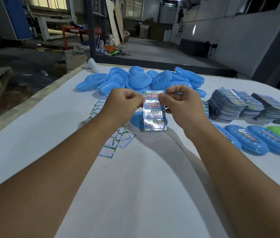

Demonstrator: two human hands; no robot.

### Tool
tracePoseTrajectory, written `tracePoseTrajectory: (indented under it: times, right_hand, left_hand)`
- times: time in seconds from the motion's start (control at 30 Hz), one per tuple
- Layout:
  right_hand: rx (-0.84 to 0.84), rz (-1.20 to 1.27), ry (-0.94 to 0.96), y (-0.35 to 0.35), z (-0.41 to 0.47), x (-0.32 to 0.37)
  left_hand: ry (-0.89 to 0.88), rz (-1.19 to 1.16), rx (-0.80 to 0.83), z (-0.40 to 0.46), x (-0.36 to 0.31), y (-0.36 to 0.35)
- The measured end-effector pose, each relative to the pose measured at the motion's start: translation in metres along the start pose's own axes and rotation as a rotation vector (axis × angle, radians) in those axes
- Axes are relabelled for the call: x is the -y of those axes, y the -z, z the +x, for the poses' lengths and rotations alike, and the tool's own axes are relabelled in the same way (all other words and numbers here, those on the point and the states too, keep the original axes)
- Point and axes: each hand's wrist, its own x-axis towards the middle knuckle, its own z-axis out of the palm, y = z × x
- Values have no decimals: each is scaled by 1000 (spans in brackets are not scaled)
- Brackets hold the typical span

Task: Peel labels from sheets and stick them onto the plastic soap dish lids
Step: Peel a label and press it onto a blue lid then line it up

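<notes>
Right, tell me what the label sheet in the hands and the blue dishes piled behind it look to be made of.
Shiny printed label sheet: probably glossy or foil-faced sticker paper; its lower panels glare silvery. Piled blue slotted soap dishes: moulded plastic, smooth with a slight sheen, uniform colour, slots formed in.

A white cloth-covered worktop point(135, 186); beyond it, a red metal frame point(77, 31), leaning brown boards point(114, 19) and an orange crate point(109, 47).
</notes>
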Motion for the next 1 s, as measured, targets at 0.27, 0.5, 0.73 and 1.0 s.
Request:
tracePoseTrajectory:
  times: [0.27, 0.5, 0.73, 1.0]
  right_hand:
    - [98, -42, -3, -1, -3, 3]
    - [68, -54, -115, 2, 0, -1]
    - [189, 337, -332, 6, 1, 0]
    - [34, 383, -252, 6, 6, -3]
  left_hand:
    - [-16, -99, 37, -4, -5, 0]
    - [115, -277, -95, -1, -10, 2]
    - [180, -463, 36, -4, -12, -3]
    - [77, -192, 220, -12, -8, -15]
